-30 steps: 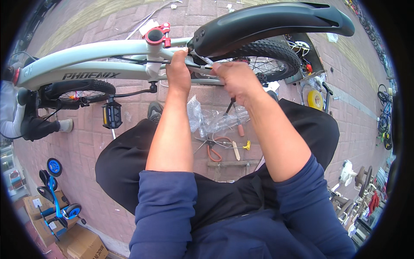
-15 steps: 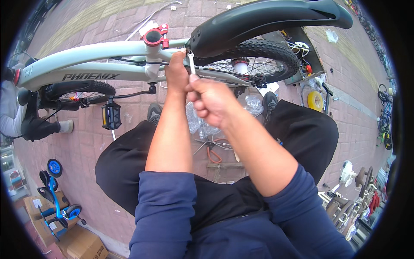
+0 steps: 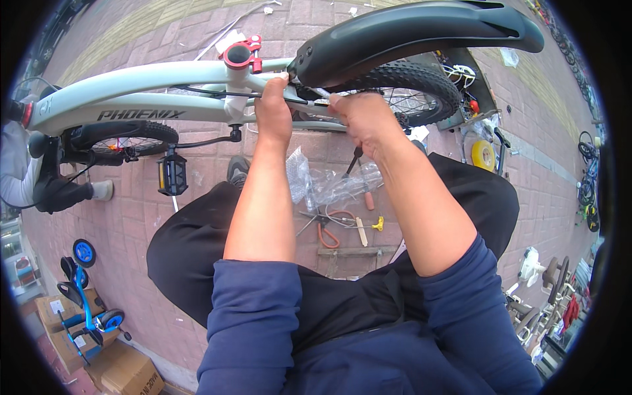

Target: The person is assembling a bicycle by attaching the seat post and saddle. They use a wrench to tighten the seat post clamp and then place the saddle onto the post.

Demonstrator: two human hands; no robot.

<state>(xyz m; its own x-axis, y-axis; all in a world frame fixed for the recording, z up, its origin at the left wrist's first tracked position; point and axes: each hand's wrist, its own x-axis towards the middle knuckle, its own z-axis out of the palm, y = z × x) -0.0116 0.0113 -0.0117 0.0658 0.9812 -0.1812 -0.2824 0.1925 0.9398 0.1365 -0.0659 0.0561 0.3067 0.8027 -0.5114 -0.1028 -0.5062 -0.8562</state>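
A pale grey-green bicycle frame (image 3: 145, 112) lies across the far side, with a black rear mudguard (image 3: 388, 46) above its knobby rear tyre (image 3: 431, 92). My left hand (image 3: 273, 115) is closed round the frame just behind the seat tube. Its thumb presses beside the mudguard's front mount, and the other fingers are mostly hidden. In my closed right hand (image 3: 368, 122) is a silver wrench (image 3: 321, 93), which slants toward the bolt area by my left thumb. The wrench's far end is hard to make out. A red seat clamp (image 3: 238, 55) sits on the seat tube, left of both hands.
Clear plastic wrap (image 3: 336, 187), orange-handled pliers (image 3: 327, 236) and a yellow piece (image 3: 378, 224) lie between my feet. A toolbox (image 3: 474, 82) and yellow tape roll (image 3: 483, 155) are at right. Another person (image 3: 49, 174) is at far left, near cardboard boxes (image 3: 125, 368).
My right hand has swung the wrench to the right, from pointing toward me to lying nearly sideways. My left hand keeps its place on the frame.
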